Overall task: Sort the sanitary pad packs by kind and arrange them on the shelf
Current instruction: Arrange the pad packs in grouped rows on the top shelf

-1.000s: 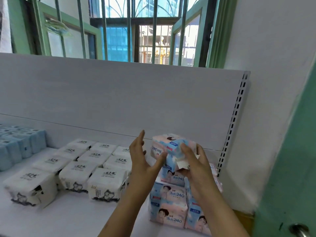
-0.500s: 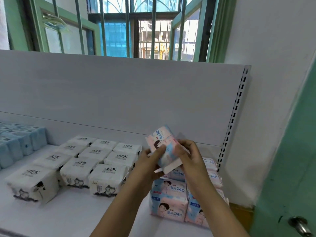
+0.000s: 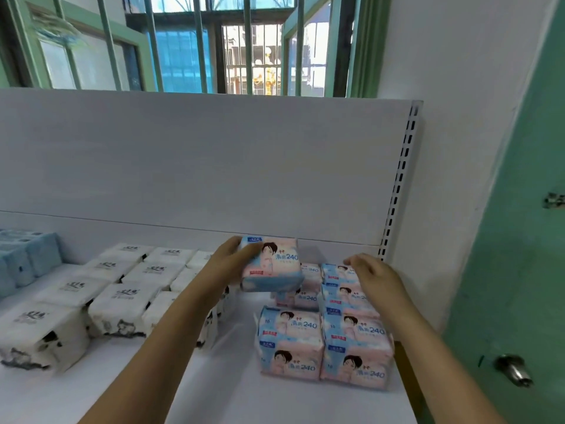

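My left hand [image 3: 234,260] grips a pink-and-blue pad pack [image 3: 272,266] by its left side, holding it face up above the back of the pink stack [image 3: 324,341]. That stack stands at the right end of the white shelf [image 3: 214,390], several packs in two columns. My right hand [image 3: 371,275] hovers over the stack's right column with fingers loosely spread and holds nothing. To the left lie rows of white packs [image 3: 122,289], and blue packs [image 3: 27,255] sit at the far left.
The shelf's white back panel [image 3: 214,166] rises behind everything, with a slotted upright [image 3: 400,182] at its right edge. A green door [image 3: 519,240] with a metal knob [image 3: 513,371] stands to the right. A barred window is above.
The pack was held by both hands and turned; now only my left hand holds it, face up and lower, over the stack. My right hand has let go and moved right.
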`<state>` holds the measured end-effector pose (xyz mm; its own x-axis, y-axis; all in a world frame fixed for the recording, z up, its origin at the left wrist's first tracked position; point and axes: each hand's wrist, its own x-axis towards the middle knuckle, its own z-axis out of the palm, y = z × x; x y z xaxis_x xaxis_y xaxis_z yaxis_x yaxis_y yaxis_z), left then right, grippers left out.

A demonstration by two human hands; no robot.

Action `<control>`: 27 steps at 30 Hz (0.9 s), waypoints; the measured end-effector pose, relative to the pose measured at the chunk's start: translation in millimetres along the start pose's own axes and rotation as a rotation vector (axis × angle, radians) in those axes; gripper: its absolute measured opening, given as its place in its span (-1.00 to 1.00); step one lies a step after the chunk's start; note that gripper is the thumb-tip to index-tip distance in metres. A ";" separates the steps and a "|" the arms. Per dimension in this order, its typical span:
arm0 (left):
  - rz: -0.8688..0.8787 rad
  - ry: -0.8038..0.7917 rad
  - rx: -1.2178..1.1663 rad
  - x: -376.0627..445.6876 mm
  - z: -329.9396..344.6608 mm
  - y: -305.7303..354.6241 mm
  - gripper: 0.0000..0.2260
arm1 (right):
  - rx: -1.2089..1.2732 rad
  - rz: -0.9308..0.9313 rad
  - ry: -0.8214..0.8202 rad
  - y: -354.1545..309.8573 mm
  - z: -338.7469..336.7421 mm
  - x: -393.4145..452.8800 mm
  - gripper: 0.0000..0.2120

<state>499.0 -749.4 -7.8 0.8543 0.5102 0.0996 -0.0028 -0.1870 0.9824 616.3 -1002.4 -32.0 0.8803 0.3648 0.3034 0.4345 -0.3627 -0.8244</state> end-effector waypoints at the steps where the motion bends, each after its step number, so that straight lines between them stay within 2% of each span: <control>1: -0.018 0.017 0.011 1.0 3.0 -2.5 -0.69 | -0.079 0.002 -0.002 7.1 1.5 0.8 -0.80; 5: -0.057 0.002 0.013 2.1 12.4 -7.9 -0.59 | -0.268 0.075 -0.012 24.5 2.9 2.6 -0.85; 6: -0.050 -0.022 0.042 1.0 13.5 -9.0 -0.58 | -0.288 0.100 -0.034 27.7 3.5 2.5 -0.81; 9: -0.021 -0.121 0.134 -2.4 14.9 -15.4 -0.61 | -0.313 0.148 -0.144 31.4 7.9 -3.7 -0.51; 12: 0.043 -0.203 0.150 -6.1 12.6 -20.1 -0.65 | -0.327 0.125 -0.174 32.2 11.3 -8.9 -0.39; 19: 0.113 -0.264 0.159 -8.0 15.7 -31.9 -0.70 | -0.336 0.116 -0.176 32.2 11.0 -10.4 -0.39; 22: 0.071 -0.261 0.153 -11.4 22.4 -42.4 -0.71 | -0.321 0.109 -0.177 35.4 10.6 -10.9 -0.39; 27: 0.015 -0.272 0.286 -14.8 31.4 -49.3 -0.75 | -0.313 0.111 -0.185 37.6 10.6 -11.1 -0.39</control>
<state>502.8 -774.1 -62.6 0.9619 0.2717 0.0306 0.0955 -0.4389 0.8935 620.8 -1011.0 -71.4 0.8886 0.4465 0.1055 0.4006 -0.6432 -0.6526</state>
